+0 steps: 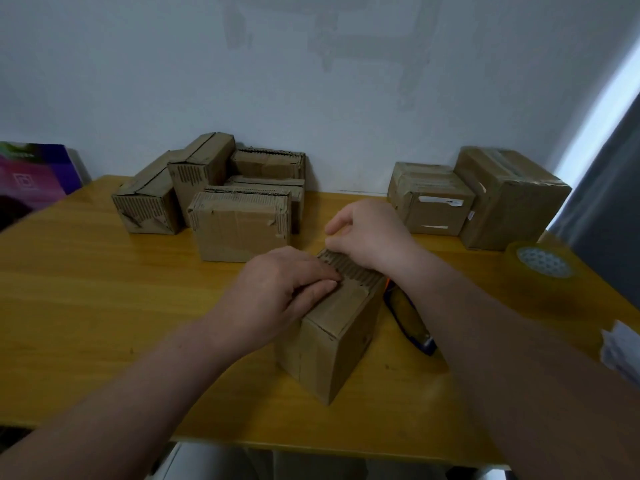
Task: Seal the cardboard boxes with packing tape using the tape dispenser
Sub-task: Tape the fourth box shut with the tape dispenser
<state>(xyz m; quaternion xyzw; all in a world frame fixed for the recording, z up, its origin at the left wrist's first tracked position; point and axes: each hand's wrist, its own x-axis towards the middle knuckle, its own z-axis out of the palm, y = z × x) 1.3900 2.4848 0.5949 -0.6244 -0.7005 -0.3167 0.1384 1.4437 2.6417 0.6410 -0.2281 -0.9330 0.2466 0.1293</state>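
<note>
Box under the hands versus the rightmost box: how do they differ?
The box under the hands sits near, angled, with left hand and right hand on its top; the rightmost box stands untouched at the back. The rightmost box shows tape along its top; the other shows stripped corrugation. Both are brown cardboard.

table [104,299]: glossy yellow wood | box [332,348]: matt torn corrugated cardboard | tape roll [540,263]: seemingly clear plastic

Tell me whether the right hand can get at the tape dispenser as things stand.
Probably yes: the tape dispenser lies uncovered on the table beside the box, beneath the right forearm. The right hand, at the box's far end, need only draw back.
</note>
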